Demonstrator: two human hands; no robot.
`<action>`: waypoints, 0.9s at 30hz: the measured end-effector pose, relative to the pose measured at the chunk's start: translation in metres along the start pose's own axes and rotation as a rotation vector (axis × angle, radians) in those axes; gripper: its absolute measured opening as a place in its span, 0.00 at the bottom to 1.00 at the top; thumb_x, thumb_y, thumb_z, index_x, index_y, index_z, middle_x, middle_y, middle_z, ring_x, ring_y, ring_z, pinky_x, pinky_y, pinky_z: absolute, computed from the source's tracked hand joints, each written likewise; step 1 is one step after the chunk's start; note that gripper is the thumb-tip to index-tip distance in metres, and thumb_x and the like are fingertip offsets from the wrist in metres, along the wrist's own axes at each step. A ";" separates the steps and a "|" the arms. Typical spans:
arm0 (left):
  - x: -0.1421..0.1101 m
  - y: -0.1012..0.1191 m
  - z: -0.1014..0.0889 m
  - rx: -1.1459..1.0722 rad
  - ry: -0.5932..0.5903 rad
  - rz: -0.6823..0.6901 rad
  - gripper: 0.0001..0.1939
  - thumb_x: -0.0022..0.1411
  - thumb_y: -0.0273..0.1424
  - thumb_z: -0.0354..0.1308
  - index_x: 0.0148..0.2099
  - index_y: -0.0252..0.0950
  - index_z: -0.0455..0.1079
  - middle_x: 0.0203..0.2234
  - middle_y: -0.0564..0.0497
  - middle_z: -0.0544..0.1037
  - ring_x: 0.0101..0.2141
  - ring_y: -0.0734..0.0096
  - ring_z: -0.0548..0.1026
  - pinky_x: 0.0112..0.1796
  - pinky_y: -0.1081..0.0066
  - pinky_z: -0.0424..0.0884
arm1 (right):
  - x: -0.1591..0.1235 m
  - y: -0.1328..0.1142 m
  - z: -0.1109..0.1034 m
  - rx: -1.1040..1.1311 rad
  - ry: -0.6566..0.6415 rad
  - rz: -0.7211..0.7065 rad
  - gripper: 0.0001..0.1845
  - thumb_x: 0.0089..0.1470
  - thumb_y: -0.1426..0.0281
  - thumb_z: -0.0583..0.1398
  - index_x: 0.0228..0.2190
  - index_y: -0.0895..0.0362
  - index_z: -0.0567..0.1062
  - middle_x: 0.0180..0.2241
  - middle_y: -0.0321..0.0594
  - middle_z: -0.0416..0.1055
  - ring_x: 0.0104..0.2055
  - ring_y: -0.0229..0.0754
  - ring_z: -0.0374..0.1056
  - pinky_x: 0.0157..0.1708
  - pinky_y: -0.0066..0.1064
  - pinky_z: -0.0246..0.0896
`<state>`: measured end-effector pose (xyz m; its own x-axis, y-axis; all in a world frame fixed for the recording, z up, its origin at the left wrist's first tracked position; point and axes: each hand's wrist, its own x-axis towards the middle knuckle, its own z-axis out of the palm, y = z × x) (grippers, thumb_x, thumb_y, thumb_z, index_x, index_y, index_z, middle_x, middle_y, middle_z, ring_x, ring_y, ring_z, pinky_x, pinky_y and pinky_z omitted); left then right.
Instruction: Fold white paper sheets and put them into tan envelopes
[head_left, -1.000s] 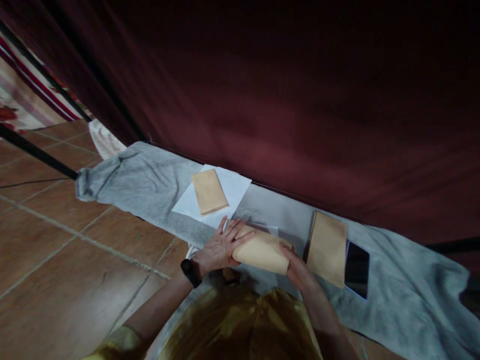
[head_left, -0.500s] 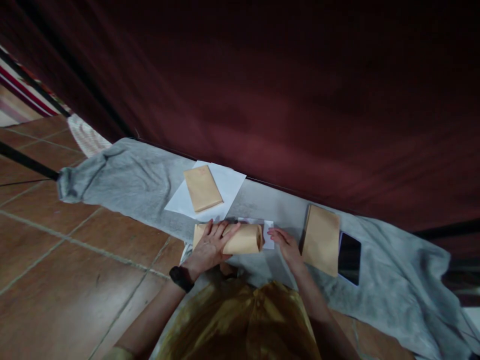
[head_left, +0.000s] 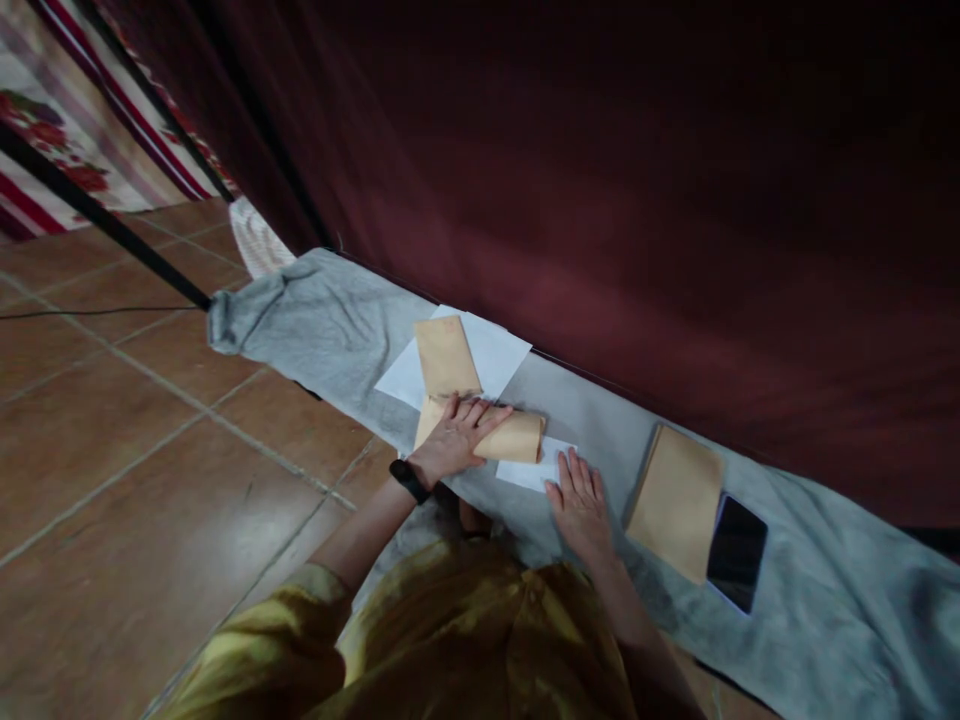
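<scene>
My left hand lies with its fingers spread on a brown paper envelope whose right part is curled over. Under the right end of that envelope a white slip of paper sticks out. The fingertips of my right hand rest flat on the slip's right edge, holding nothing. Just beyond the left hand, a smaller brown envelope sits on a white sheet. The curled envelope's upper left part meets its near edge.
A grey cloth covers the long narrow surface. To the right lie a larger brown envelope and a dark-screened phone. A dark red curtain hangs along the far edge. Brown floor tiles show at left.
The curled envelope has moved away from me, up against the smaller envelope, and more of the white slip shows. My right hand has come down onto the slip. The view has turned left.
</scene>
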<state>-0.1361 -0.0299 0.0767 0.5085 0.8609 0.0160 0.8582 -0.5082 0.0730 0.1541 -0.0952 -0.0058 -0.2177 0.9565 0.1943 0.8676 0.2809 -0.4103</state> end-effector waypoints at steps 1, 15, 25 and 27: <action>0.000 -0.001 0.001 -0.004 -0.001 0.000 0.58 0.56 0.42 0.70 0.77 0.46 0.35 0.66 0.38 0.61 0.66 0.44 0.57 0.66 0.40 0.38 | -0.002 0.004 -0.001 -0.008 0.000 0.002 0.30 0.69 0.60 0.51 0.66 0.58 0.63 0.70 0.54 0.55 0.71 0.56 0.52 0.69 0.59 0.42; 0.016 -0.003 0.004 0.020 -0.063 0.012 0.60 0.52 0.40 0.74 0.76 0.47 0.40 0.68 0.38 0.60 0.67 0.43 0.56 0.66 0.39 0.36 | 0.037 0.005 0.009 -0.073 0.009 -0.063 0.26 0.67 0.66 0.49 0.63 0.61 0.66 0.64 0.56 0.65 0.66 0.54 0.58 0.67 0.54 0.46; 0.012 0.000 0.000 0.047 -0.045 0.000 0.63 0.50 0.40 0.76 0.76 0.46 0.39 0.68 0.36 0.60 0.68 0.42 0.55 0.66 0.40 0.36 | 0.074 0.009 -0.030 -0.183 -0.300 0.098 0.12 0.59 0.68 0.62 0.45 0.54 0.76 0.45 0.46 0.77 0.50 0.51 0.71 0.50 0.38 0.61; 0.009 -0.003 -0.002 0.014 -0.032 -0.022 0.63 0.50 0.40 0.75 0.77 0.47 0.38 0.67 0.38 0.61 0.67 0.43 0.56 0.66 0.40 0.36 | 0.072 0.014 -0.034 -0.064 -0.337 0.178 0.04 0.59 0.70 0.60 0.36 0.53 0.76 0.37 0.41 0.78 0.44 0.47 0.74 0.43 0.34 0.63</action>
<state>-0.1340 -0.0202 0.0788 0.4915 0.8707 -0.0176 0.8699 -0.4898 0.0587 0.1658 -0.0255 0.0328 -0.1864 0.9653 -0.1831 0.9289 0.1125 -0.3528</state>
